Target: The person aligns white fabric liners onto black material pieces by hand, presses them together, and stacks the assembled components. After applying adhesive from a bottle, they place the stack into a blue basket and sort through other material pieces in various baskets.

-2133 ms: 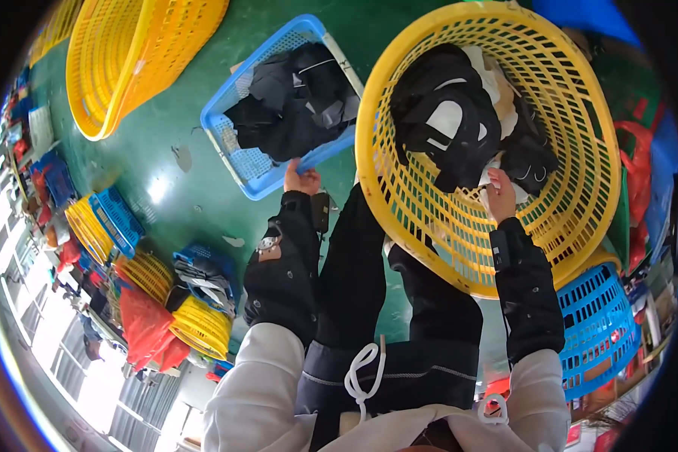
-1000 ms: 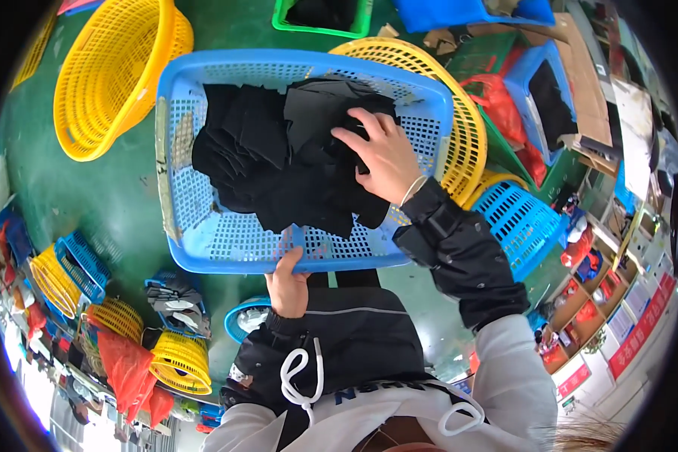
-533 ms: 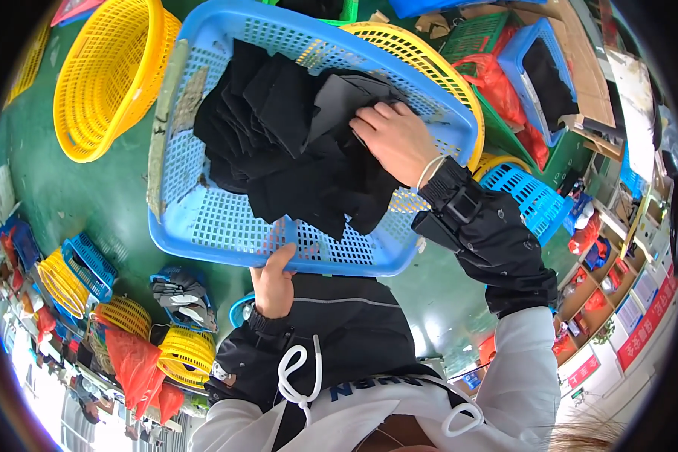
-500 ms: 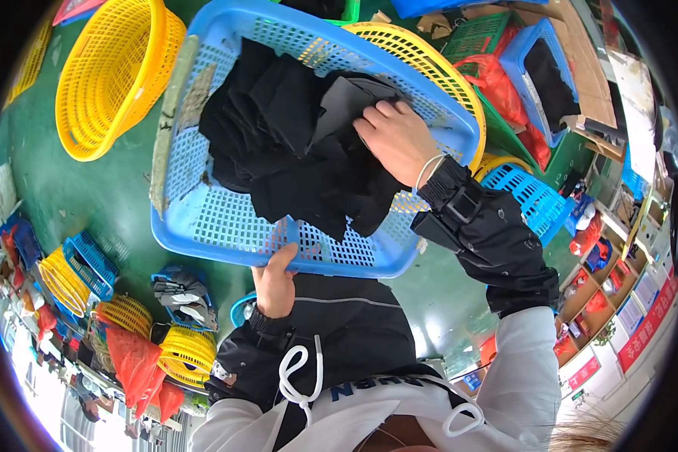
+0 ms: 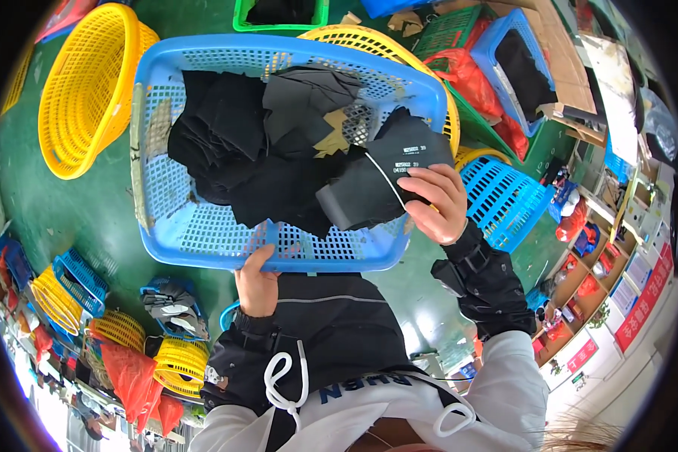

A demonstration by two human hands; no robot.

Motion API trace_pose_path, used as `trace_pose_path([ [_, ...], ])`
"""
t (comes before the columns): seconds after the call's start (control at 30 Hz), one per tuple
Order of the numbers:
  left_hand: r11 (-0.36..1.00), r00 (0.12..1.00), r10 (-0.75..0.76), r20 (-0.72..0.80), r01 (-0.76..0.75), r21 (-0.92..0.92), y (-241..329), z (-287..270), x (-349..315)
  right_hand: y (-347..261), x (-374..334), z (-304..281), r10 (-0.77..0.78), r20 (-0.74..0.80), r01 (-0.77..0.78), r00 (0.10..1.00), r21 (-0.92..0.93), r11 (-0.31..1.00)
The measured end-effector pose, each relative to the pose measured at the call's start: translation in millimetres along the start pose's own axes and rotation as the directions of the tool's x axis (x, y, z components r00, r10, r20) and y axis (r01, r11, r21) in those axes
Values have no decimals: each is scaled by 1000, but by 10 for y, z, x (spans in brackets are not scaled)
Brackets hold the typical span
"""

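A blue plastic basket (image 5: 203, 245) is in front of my body, its near rim gripped by my left hand (image 5: 256, 289), with the thumb over the edge. Several black fabric pieces (image 5: 233, 128) lie heaped in its left and middle part, and a yellowish-brown scrap (image 5: 331, 134) shows among them. My right hand (image 5: 440, 202) is closed on a stack of dark cut fabric pieces (image 5: 388, 177) at the basket's right side. That stack has white printed marks and a pale band around it; its left end hangs over the basket.
A tall yellow basket (image 5: 90, 94) stands on the green floor (image 5: 75, 215) at the left. Beyond the blue basket are a green crate (image 5: 241, 22) and a yellow basket rim (image 5: 354, 32). Another blue basket (image 5: 501, 202) is at the right, and shelves with red bags (image 5: 587, 285) are farther right.
My right hand has come out of the heap and moved right and nearer, now holding the banded stack. The yellowish-brown scrap has come into view. The basket appears slightly farther left in the picture.
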State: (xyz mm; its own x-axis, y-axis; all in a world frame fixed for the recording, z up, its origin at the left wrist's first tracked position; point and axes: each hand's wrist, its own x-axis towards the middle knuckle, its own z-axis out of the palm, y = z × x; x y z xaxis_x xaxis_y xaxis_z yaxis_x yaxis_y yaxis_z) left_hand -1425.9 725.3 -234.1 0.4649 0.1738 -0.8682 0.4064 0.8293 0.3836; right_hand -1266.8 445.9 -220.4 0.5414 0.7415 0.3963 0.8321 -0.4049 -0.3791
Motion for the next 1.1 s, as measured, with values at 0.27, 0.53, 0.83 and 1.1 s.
trace_pose_path([
  [0.27,997,999,25,35,-28,73,56,145,-103,-70,-106,10,29,-154,-42,988,-78,996],
  [0.53,994,997,78,17,-79,78,33,177,-109,-11,-162,-3,57,-193,-82,980,-127,988],
  [0.83,994,996,86,14,-87,66,38,241,-110,22,-244,-2,119,-182,-138,976,-94,986],
  [1.1,993,996,82,20,-83,88,32,237,-119,5,-254,-21,153,-166,-170,974,-95,981],
])
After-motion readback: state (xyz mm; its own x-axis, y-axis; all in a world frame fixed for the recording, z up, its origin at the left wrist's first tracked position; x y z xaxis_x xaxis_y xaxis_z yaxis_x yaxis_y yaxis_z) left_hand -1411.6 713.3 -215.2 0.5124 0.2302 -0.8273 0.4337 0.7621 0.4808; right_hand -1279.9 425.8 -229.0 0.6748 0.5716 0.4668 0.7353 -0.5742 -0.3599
